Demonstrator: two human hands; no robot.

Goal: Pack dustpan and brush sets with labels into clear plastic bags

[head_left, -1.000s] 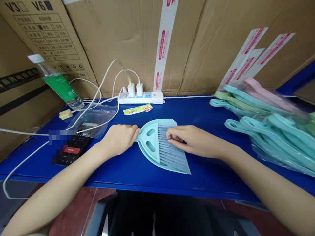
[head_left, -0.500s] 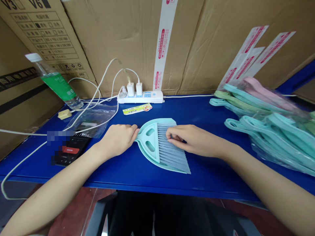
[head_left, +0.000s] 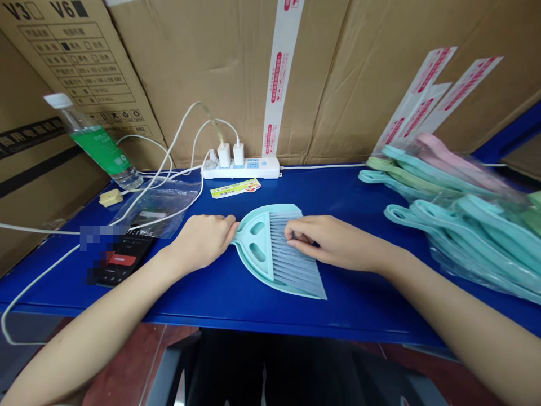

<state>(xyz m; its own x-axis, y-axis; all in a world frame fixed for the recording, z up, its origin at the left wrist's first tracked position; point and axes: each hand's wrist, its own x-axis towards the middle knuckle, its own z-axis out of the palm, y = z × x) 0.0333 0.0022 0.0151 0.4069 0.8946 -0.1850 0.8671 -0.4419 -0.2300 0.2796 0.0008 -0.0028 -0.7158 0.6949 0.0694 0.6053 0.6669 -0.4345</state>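
Observation:
A turquoise brush with grey-blue bristles lies on a matching dustpan, near the middle of the blue table. My left hand is closed around the handle end of the set, hiding most of the handles. Over the upper part of the bristles is my right hand, its fingers curled together at the fingertips. Whether it pinches any bristles is too small to tell.
Bagged turquoise, green and pink brush sets lie at the right. Behind are a white power strip, a colourful packet and cardboard boxes. At left are a tilted bottle, loose cables and a phone.

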